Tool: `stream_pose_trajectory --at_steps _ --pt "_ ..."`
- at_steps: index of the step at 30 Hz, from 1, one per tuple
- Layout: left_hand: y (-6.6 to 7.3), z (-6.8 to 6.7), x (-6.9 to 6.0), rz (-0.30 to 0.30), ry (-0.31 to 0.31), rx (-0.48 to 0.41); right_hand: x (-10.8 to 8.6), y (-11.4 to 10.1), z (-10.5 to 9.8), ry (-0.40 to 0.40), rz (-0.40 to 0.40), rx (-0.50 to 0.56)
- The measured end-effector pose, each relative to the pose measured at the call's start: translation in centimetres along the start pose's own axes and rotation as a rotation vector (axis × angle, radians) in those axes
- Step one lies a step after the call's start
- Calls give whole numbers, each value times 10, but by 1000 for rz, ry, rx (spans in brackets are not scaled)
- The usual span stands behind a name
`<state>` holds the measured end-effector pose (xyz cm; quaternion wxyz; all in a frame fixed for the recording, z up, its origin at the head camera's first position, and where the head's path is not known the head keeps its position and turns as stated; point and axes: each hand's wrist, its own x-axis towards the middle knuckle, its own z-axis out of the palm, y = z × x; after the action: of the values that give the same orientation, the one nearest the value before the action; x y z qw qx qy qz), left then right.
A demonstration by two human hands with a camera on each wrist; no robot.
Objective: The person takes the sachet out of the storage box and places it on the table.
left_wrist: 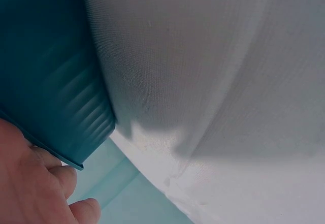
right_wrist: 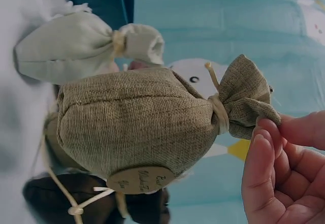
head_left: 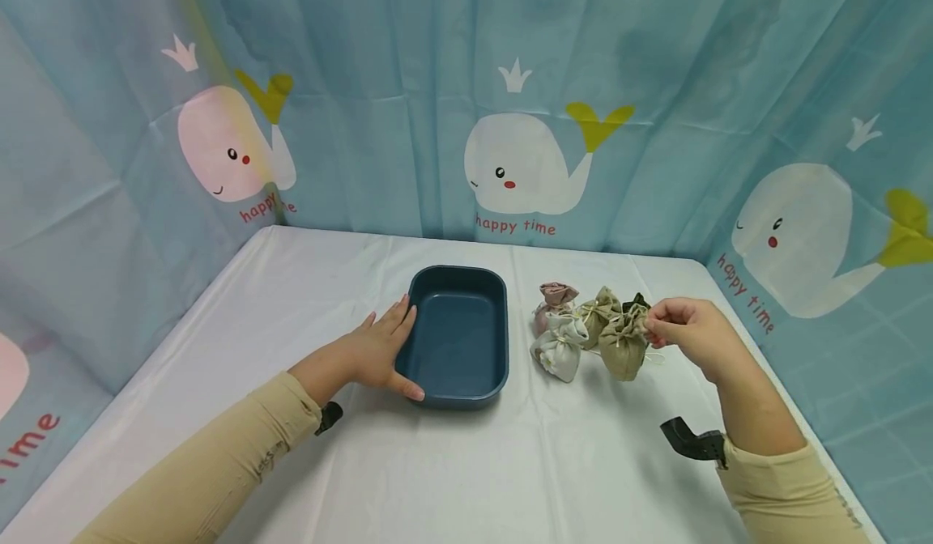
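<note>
With thumb and fingertips, my right hand (head_left: 692,333) pinches the gathered top of a brown cloth drawstring pouch (head_left: 624,354). In the right wrist view this pouch (right_wrist: 137,120) shows a cord round its neck and an oval tag with writing. My left hand (head_left: 375,350) lies with spread, straight fingers along the left rim of a dark blue rectangular tub (head_left: 459,346). Beside the held pouch are a white pouch (head_left: 560,348), a pink pouch (head_left: 557,295) and another brown pouch (head_left: 599,315). A black pouch (right_wrist: 76,201) is mostly hidden behind in the head view.
A white cloth (head_left: 452,471) covers the table. Light blue curtains (head_left: 408,147) printed with whales stand at the back and both sides. The tub is in the middle, left of the pouches. A black wrist mount (head_left: 692,440) sits on the right forearm.
</note>
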<state>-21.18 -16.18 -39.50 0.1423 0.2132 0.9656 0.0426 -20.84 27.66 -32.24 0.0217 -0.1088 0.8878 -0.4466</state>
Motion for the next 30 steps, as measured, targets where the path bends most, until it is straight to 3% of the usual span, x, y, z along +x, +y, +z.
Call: stream_pose_trajectory --at_steps 19,30 --pt "1 -1 -1 7 14 -8 9 28 25 -29 122 128" --pt "1 -2 -1 7 7 6 20 36 34 -24 177 145"
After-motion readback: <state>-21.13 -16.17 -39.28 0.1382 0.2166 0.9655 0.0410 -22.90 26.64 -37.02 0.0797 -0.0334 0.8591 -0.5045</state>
